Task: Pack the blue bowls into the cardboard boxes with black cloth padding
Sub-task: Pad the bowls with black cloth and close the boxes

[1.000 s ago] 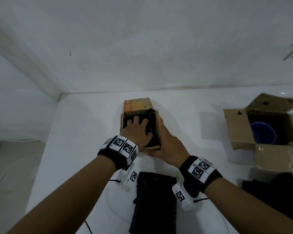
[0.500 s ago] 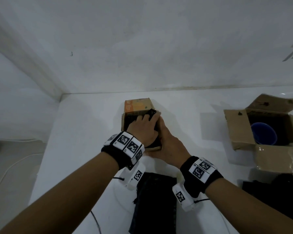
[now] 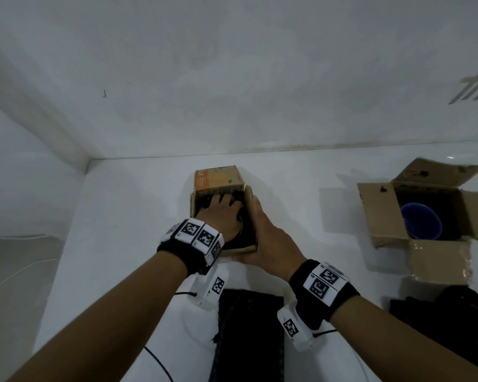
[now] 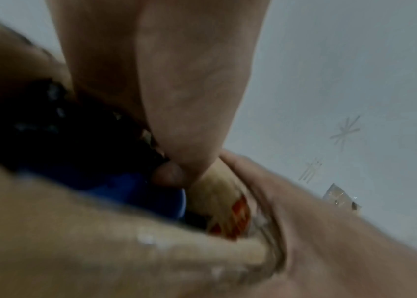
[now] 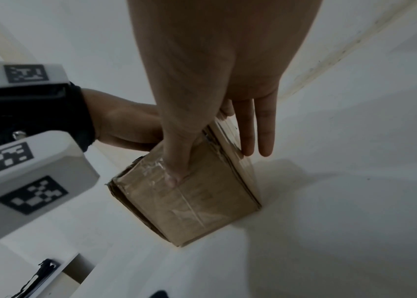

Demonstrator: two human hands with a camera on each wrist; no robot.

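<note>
A small cardboard box (image 3: 232, 250) with an orange printed flap stands at the table's centre. My left hand (image 3: 222, 205) reaches down into it, fingers spread on the black cloth (image 4: 62, 125) inside. In the left wrist view a blue bowl (image 4: 136, 193) lies under that cloth, and one fingertip (image 4: 169, 174) touches it. My right hand (image 3: 262, 224) braces the box from outside. Its fingers (image 5: 255, 129) lie straight along the right wall and its thumb (image 5: 176, 165) presses the near wall of the box (image 5: 197, 201).
A larger open cardboard box (image 3: 384, 216) stands at the right with a blue bowl (image 3: 421, 224) on black cloth inside. A folded black cloth (image 3: 249, 340) lies in front of me, another dark cloth (image 3: 453, 326) at the near right. White wall close behind; table edge at left.
My left hand's fingers slid from the box's right rim back toward the middle of the box. The right hand has stayed on the box's right side.
</note>
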